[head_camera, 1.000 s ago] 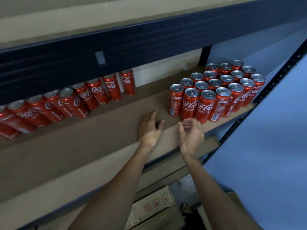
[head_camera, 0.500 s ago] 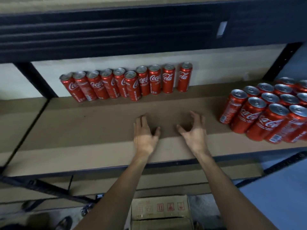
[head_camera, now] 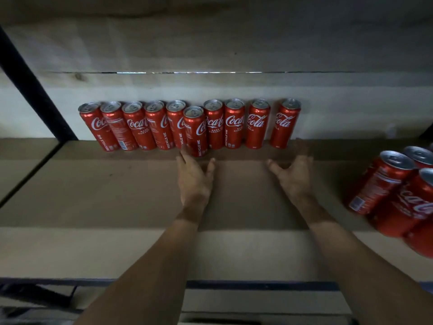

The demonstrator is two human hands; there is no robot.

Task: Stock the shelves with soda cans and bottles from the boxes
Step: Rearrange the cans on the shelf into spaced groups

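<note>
Both forearms crossed the blue front rail (head_camera: 234, 283) and reached in over the brown shelf (head_camera: 105, 188). Left hand (head_camera: 194, 181): fingers straight and spread, thumb out to its right, holding nothing. Right hand (head_camera: 295, 178): same, fingers spread, thumb out toward the left hand, nothing gripped. Fingertips on both were motion-blurred. Bare board lay between the two hands.

Directly ahead of the left fingertips: forward can (head_camera: 195, 132), upright, standing out in front of the line. The blur overlapped its base, so couldn't tell contact vs. just short. Behind it: row of cans (head_camera: 140, 125), red Coca-Cola, upright, packed side by side, running from well left of the left hand to ahead of the gap between the hands. Ahead of the right fingertips: end can (head_camera: 285, 124), set apart from the row by a gap. Well right of the right hand: cluster of cans (head_camera: 393, 195), packed tight, cut by the frame edge. The row backed onto the pale back wall (head_camera: 351, 109). Black post (head_camera: 30, 90) was far left of the left hand.
</note>
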